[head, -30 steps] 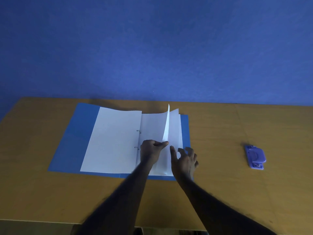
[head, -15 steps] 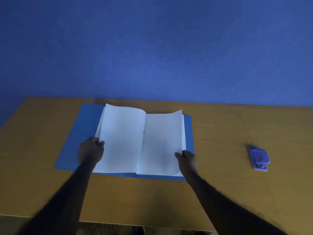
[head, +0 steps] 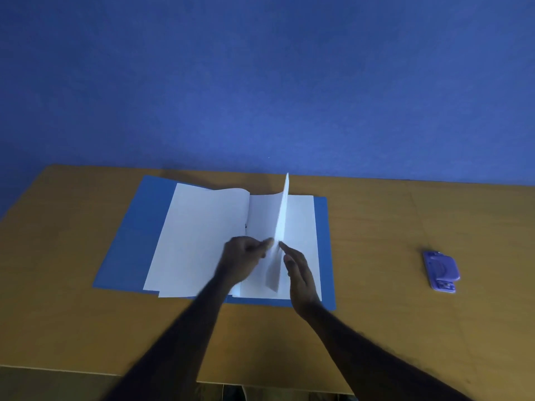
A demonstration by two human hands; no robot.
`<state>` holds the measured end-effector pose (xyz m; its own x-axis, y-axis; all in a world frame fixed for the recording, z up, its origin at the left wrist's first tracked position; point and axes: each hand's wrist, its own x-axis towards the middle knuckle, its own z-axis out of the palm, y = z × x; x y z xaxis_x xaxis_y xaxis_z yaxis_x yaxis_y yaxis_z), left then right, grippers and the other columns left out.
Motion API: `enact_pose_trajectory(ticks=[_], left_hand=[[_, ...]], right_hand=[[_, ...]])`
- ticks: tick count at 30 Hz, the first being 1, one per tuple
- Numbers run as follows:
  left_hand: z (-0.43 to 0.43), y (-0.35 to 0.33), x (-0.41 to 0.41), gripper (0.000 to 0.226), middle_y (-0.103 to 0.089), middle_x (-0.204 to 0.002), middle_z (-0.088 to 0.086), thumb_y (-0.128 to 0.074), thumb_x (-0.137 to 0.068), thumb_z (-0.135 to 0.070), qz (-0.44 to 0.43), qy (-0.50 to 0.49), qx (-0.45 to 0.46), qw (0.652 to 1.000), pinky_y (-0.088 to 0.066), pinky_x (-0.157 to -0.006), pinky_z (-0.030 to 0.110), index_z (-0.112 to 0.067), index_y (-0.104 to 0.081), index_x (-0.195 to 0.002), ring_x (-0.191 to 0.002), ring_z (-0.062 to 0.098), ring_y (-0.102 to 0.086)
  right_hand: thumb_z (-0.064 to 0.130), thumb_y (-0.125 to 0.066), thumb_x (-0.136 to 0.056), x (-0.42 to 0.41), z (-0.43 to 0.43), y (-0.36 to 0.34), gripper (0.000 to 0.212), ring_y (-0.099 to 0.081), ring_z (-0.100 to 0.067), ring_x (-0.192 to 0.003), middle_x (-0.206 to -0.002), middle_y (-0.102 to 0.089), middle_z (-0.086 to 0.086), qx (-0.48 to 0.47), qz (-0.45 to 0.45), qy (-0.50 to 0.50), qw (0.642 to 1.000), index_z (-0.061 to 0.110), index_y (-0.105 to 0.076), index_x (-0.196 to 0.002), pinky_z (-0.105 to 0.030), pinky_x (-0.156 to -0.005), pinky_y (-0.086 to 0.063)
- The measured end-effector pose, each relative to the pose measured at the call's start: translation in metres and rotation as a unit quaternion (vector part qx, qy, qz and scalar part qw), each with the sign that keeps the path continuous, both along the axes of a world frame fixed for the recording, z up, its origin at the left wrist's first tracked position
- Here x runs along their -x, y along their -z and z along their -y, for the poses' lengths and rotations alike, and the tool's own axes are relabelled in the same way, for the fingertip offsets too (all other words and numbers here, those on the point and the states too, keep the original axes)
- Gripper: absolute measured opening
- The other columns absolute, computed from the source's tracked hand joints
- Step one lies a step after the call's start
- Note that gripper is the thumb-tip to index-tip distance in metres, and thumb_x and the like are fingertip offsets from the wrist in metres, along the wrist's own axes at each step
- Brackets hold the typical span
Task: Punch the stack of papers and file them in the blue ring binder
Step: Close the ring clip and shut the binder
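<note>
Left hand [head: 246,253] pinching the near part of an upright sheet [head: 282,224], long axis running near to far; right hand [head: 298,273] open and flat just right of it, holding nothing. Beyond, papers [head: 199,238] filed in blue ring binder [head: 136,235], mid-bench [head: 58,314]. Punch [head: 441,270] idle toward right edge.

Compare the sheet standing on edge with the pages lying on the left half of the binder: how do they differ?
The raised sheet stands almost upright; the left pages lie flat. The left hand pinches the raised sheet, with the right hand beside it; neither grips the left pages. Both are white, inside the blue binder.
</note>
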<state>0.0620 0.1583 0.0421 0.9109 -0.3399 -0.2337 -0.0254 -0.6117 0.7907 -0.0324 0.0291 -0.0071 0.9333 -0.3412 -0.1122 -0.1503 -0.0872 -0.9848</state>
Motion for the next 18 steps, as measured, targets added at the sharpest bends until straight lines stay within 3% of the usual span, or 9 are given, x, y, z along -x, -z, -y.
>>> enact_pose_trajectory(ticks=[3, 7, 11, 14, 18], left_hand=[[0.021, 0.007, 0.012, 0.032, -0.070, -0.068, -0.009, -0.063, -0.085, -0.049, 0.042, 0.000, -0.008, 0.999, -0.053, -0.065, 0.019, -0.019, -0.073, -0.077, -0.064, 0.009, -0.066], [0.011, 0.010, 0.006, 0.026, -0.067, -0.066, -0.006, -0.063, -0.088, -0.037, 0.057, -0.061, -0.044, 0.996, -0.044, -0.062, 0.020, -0.015, -0.072, -0.077, -0.061, 0.008, -0.061], [-0.035, 0.001, -0.008, 0.027, -0.058, -0.059, -0.008, -0.061, -0.087, -0.034, 0.074, -0.130, -0.078, 0.986, -0.035, -0.056, 0.021, -0.016, -0.064, -0.067, -0.060, 0.009, -0.055], [-0.079, 0.000, -0.017, 0.030, -0.058, -0.059, 0.003, -0.060, -0.089, -0.031, 0.081, -0.175, -0.118, 0.974, -0.035, -0.056, 0.026, -0.011, -0.063, -0.066, -0.058, 0.013, -0.052], [-0.117, 0.004, -0.029, 0.040, -0.054, -0.055, 0.005, -0.057, -0.089, -0.028, 0.064, -0.220, -0.169, 0.959, -0.038, -0.056, 0.030, -0.013, -0.051, -0.053, -0.060, 0.025, -0.054]], right_hand=[[0.044, -0.034, -0.096, -0.003, -0.007, -0.001, 0.029, -0.052, -0.001, -0.121, -0.124, -0.055, 0.025, 0.016, 0.001, -0.015, 1.000, 0.047, -0.052, -0.119, -0.013, -0.099, -0.040], [0.042, -0.041, -0.094, 0.001, 0.003, -0.001, 0.041, -0.051, -0.004, -0.123, -0.133, -0.055, 0.015, 0.081, -0.017, -0.027, 0.996, 0.032, -0.054, -0.131, -0.023, -0.100, -0.045], [0.031, -0.064, -0.085, 0.003, 0.022, 0.009, 0.050, -0.049, -0.021, -0.120, -0.132, -0.051, -0.005, 0.269, -0.192, 0.069, 0.941, 0.018, -0.050, -0.131, -0.040, -0.101, -0.045], [0.053, -0.067, -0.078, 0.006, 0.032, 0.012, 0.074, -0.041, -0.030, -0.121, -0.133, -0.042, -0.011, 0.307, -0.343, 0.107, 0.881, 0.012, -0.040, -0.133, -0.043, -0.100, -0.037], [0.069, -0.068, -0.070, 0.012, 0.034, 0.020, 0.102, -0.041, -0.030, -0.121, -0.132, -0.038, -0.014, 0.323, -0.411, 0.082, 0.848, 0.005, -0.031, -0.138, -0.040, -0.097, -0.039]])
